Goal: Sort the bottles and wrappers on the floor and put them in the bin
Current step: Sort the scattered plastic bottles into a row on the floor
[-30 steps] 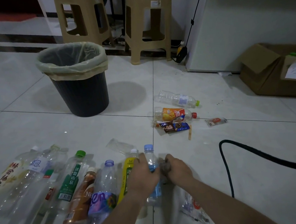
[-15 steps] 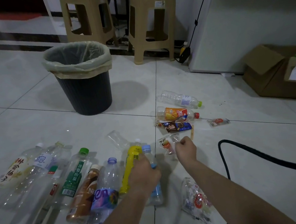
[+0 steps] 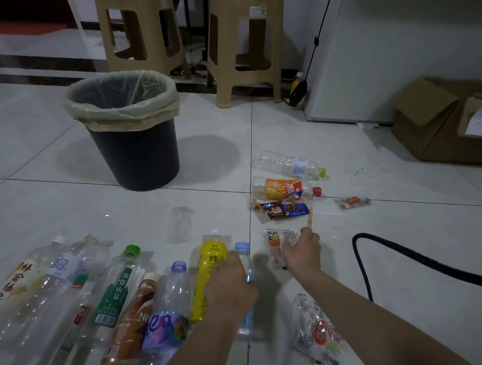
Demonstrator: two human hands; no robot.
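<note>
1. The left hand (image 3: 229,287) is clenched over a clear plastic bottle with a blue cap and blue label (image 3: 245,259). The bottle lies on the white tiled floor (image 3: 434,227), cap towards the floor's far edge.
2. The right hand (image 3: 302,252) has its fingers curled, pinching a small orange-and-white snack wrapper (image 3: 274,245) just right of that bottle. Whether the wrapper touches the floor cannot be told.
3. Just left of the held bottle lies a yellow plastic bottle with a white cap (image 3: 211,271). Beyond it, a row runs towards the floor's left edge: a clear bottle with a purple label (image 3: 171,313), a brown coffee bottle (image 3: 130,330), a green-labelled bottle with a green cap (image 3: 119,288) and several clear bottles (image 3: 56,278).
4. A clear plastic bag with red print (image 3: 316,327) lies beside the right forearm.
5. Just beyond the right hand are a wooden stick (image 3: 310,217) and a dark blue wrapper (image 3: 286,210). Farther on lie an orange-labelled bottle with a red cap (image 3: 282,189) and a clear bottle with a lime-green cap (image 3: 289,164).
6. A small red-and-clear wrapper (image 3: 352,202) lies apart, to their right.
7. The black ribbed bin with a pale liner (image 3: 136,149) stands upright, well beyond the row.
8. A black cable (image 3: 408,259) curves along the right; a cardboard box (image 3: 442,125) sits near the far right corner.
</note>
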